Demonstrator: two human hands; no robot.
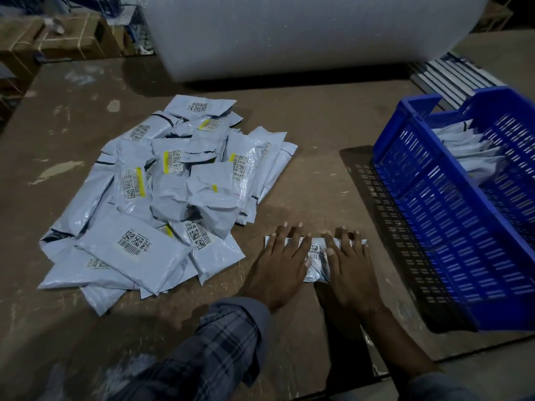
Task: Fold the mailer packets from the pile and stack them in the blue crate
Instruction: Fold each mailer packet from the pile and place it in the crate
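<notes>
A pale grey mailer packet (pixel 317 257) with a barcode label lies flat on the brown table in front of me. My left hand (pixel 279 263) presses on its left part with fingers spread and straight. My right hand (pixel 348 261) presses on its right part the same way. A loose pile of similar grey packets (pixel 162 195) sits to the left on the table. The blue crate (pixel 451 215) stands at the right, tilted, with several folded packets (pixel 469 151) stacked on edge inside it.
A large white roll of bubble wrap (pixel 304 36) lies across the back of the table (pixel 318 134). Cardboard boxes (pixel 58 39) stand at the back left. A stack of flat grey sheets (pixel 451 76) lies behind the crate.
</notes>
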